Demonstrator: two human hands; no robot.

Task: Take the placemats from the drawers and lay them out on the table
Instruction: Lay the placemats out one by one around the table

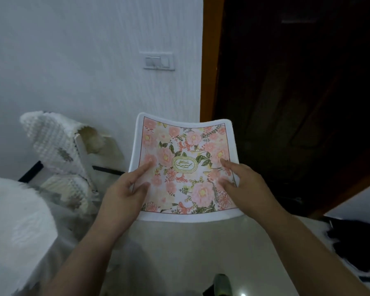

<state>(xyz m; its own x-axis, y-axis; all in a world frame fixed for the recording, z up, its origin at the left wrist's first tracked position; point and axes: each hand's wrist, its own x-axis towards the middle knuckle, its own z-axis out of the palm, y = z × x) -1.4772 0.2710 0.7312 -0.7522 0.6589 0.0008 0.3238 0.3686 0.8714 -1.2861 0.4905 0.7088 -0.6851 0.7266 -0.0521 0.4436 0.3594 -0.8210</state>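
Two hands, left hand (124,189) and right hand (241,180), grip clamped on a bowed pink floral fabric placemat (186,165) held above the pale worktop (179,242); limp corners could fold under when lowered

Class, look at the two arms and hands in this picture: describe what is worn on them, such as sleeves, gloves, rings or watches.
Nothing is worn as far as the picture shows. The left hand and the right hand are bare, with no gloves, and no ring shows on the fingers in view. Both forearms are uncovered down to the bottom edge, with no sleeve, watch or bracelet.
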